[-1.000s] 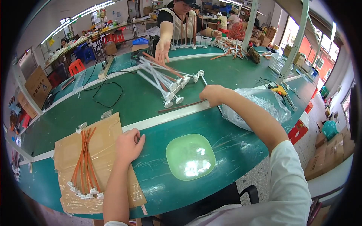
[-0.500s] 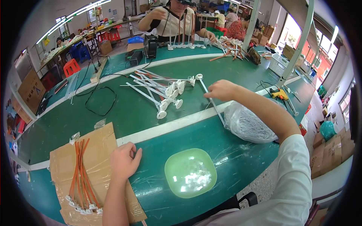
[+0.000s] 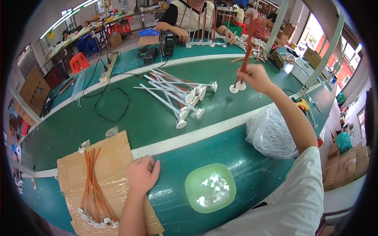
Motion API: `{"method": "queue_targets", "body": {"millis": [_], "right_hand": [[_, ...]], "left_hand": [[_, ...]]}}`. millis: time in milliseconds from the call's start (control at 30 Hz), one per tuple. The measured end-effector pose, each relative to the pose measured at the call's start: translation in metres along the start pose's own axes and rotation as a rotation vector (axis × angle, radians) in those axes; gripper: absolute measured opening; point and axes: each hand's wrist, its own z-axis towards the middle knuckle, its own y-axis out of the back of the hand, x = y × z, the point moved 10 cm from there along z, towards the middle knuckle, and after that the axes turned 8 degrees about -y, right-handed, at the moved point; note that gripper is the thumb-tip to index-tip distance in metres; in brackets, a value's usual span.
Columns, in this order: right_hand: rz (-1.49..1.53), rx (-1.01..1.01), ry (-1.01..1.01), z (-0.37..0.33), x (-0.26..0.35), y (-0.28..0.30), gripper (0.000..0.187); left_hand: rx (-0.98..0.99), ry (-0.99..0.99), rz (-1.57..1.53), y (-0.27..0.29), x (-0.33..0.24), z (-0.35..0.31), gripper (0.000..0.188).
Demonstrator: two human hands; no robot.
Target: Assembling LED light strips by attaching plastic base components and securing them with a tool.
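Observation:
My right hand [image 3: 255, 78] is closed on reddish-brown sticks [image 3: 249, 47], held upright above the green table. White round bases [image 3: 238, 87] hang at their lower ends, just under my fingers. My left hand [image 3: 143, 173] rests at the right edge of a cardboard sheet [image 3: 114, 157], its fingers curled in and nothing visible in them. On that sheet lies a bundle of orange-brown strips [image 3: 93, 185] with small white clips at the near ends. A pile of white and brown sticks with round white bases [image 3: 185, 96] lies beyond, left of my right hand.
A light green bowl [image 3: 193, 181] of small white pieces stands near me. To its right is a clear bag of thin pale strips [image 3: 271, 135]. A yellow glue gun [image 3: 303, 105] lies at the right. Black cable [image 3: 128, 100] loops on the left. A co-worker [image 3: 197, 19] sits opposite, behind upright sticks.
My right hand has risen and moved right; a pale-looking stick slanted beneath it before, and reddish-brown ones now stand upright in it. My left hand keeps its place. The whole view has shifted slightly.

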Motion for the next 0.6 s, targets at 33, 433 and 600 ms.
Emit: {"method": "queue_targets", "body": {"millis": [33, 433, 600], "right_hand": [[0.153, -0.079, -0.184, 0.0, -0.002, 0.019, 0.018], [0.939, 0.121, -0.027, -0.08, 0.232, -0.055, 0.02], [0.934, 0.116, 0.026, -0.086, 0.249, -0.058, 0.022]], "left_hand": [[-0.055, 0.007, -0.063, 0.004, 0.001, -0.001, 0.021], [-0.158, 0.273, -1.238, -0.018, -0.031, -0.02, 0.062], [-0.179, 0.331, -1.244, -0.027, -0.02, -0.024, 0.054]]}}
